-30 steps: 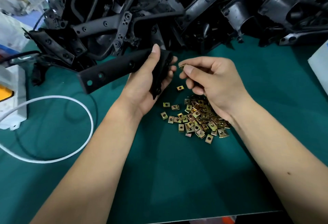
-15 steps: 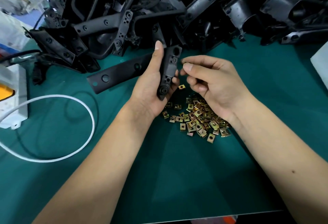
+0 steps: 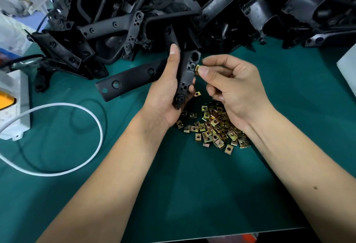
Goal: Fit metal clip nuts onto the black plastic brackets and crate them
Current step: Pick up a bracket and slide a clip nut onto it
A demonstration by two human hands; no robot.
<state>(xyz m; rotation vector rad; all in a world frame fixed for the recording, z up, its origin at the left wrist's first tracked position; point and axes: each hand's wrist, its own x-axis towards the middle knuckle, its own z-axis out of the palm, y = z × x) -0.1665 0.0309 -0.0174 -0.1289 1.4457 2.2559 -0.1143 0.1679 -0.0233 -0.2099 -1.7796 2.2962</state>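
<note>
left hand [image 3: 167, 90] grips a black plastic bracket [image 3: 134, 75] near frame centre, thumb up along its 12 o'clock side, fingers curled round the short upright end piece; the long flat arm of the bracket sticks out toward 9 o'clock, just above the green table [image 3: 192, 194]. right hand [image 3: 233, 84] pinches one metal clip nut [image 3: 197, 67] between thumb and forefinger, the nut touching the right edge of the bracket's end piece beside a square slot; cannot tell how far it is seated. other right fingers curled loosely. loose pile of clip nuts [image 3: 213, 127] lies on the table at 6 o'clock of both hands, partly under the right wrist, one stray nut just below the left fingertips. big heap of black brackets [image 3: 192, 7] fills the far edge of the table from 10 to 2 o'clock. white cable [image 3: 77, 108] loops on the table at 9 o'clock, running to a white power strip [image 3: 13, 108] at the left edge with something yellow on it. white object [image 3: 346, 69] at 3 o'clock, cut by the frame edge.
</note>
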